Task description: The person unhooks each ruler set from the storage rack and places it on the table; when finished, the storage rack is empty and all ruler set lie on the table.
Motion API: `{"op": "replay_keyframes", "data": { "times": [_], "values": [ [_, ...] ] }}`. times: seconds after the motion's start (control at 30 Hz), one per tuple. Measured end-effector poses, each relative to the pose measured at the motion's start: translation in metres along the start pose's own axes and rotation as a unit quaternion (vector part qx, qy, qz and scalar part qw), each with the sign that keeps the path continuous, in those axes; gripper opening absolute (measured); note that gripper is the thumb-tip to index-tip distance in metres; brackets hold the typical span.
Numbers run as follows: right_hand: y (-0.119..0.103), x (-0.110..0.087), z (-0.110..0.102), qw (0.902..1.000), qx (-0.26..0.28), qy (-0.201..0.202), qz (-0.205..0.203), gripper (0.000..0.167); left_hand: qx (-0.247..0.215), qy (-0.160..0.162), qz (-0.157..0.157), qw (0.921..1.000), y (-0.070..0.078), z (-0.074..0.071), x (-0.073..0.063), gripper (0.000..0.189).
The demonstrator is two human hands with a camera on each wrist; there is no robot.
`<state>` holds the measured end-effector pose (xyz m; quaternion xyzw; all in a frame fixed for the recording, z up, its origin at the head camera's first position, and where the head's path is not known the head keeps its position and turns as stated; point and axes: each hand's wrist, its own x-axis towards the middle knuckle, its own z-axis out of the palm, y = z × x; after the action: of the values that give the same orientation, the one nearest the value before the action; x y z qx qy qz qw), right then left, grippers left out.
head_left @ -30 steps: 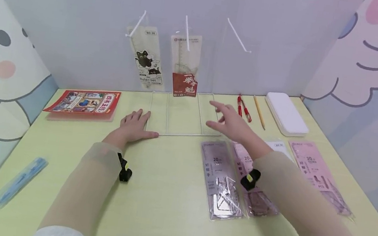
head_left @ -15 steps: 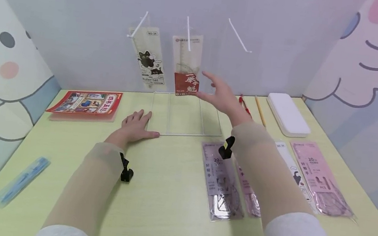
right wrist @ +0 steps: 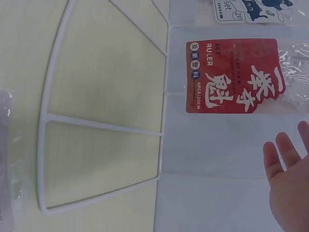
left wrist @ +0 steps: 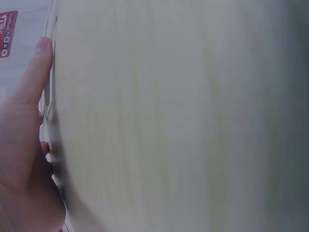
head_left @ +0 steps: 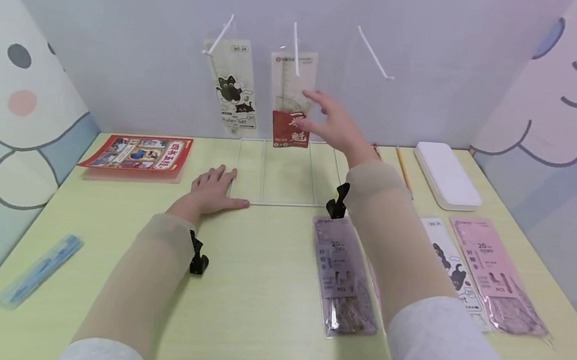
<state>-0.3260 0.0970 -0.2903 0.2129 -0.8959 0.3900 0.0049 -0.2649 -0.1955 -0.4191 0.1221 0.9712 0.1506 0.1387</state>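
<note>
A white wire rack point(right wrist: 96, 124) stands on the table with three hooks slanting forward. From its middle hook hangs a ruler set packet with a red lower part point(head_left: 286, 130); a ruler set packet with black cats point(head_left: 231, 90) hangs on the left one. The right hook point(head_left: 373, 53) carries nothing. My right hand point(head_left: 336, 124) is raised at the red packet's right side, fingers extended, and the right wrist view shows a gap between fingertips and packet. My left hand point(head_left: 212, 191) lies with spread fingers at the front left corner of the rack's base, thumb along the wire.
A purple ruler packet point(head_left: 343, 278), a white cat packet point(head_left: 448, 256) and a pink packet point(head_left: 491, 261) lie at the right, another partly under the right arm. Behind are a white case point(head_left: 448, 175) and pencil point(head_left: 404, 166). A red book point(head_left: 138, 154) and blue packet point(head_left: 41, 272) lie left.
My right hand has moved left and up from above the rack's right side to the red packet. My left hand keeps its place at the rack's corner.
</note>
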Motion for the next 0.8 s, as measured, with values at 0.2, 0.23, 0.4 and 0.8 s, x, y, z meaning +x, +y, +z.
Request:
{"op": "replay_keyframes", "data": {
  "times": [0.2, 0.23, 0.4, 0.8],
  "values": [
    [-0.003, 0.002, -0.001, 0.9981, 0.036, 0.036, 0.034, 0.068, 0.005, 0.004, -0.002, 1.0000, 0.002, -0.004, 0.002, 0.107],
    [-0.004, 0.002, -0.001, 0.9975, 0.043, 0.042, 0.038, 0.068, 0.004, 0.003, -0.003, 1.0000, 0.002, -0.004, 0.002, 0.107],
    [-0.008, 0.001, 0.001, 0.9910, 0.101, 0.069, 0.053, 0.067, 0.001, 0.000, -0.006, 1.0000, 0.001, -0.004, 0.001, 0.108],
    [-0.019, -0.008, 0.022, 0.9645, 0.202, 0.150, 0.078, 0.064, -0.001, -0.004, -0.010, 0.9999, 0.003, 0.000, 0.000, 0.107]
  ]
}}
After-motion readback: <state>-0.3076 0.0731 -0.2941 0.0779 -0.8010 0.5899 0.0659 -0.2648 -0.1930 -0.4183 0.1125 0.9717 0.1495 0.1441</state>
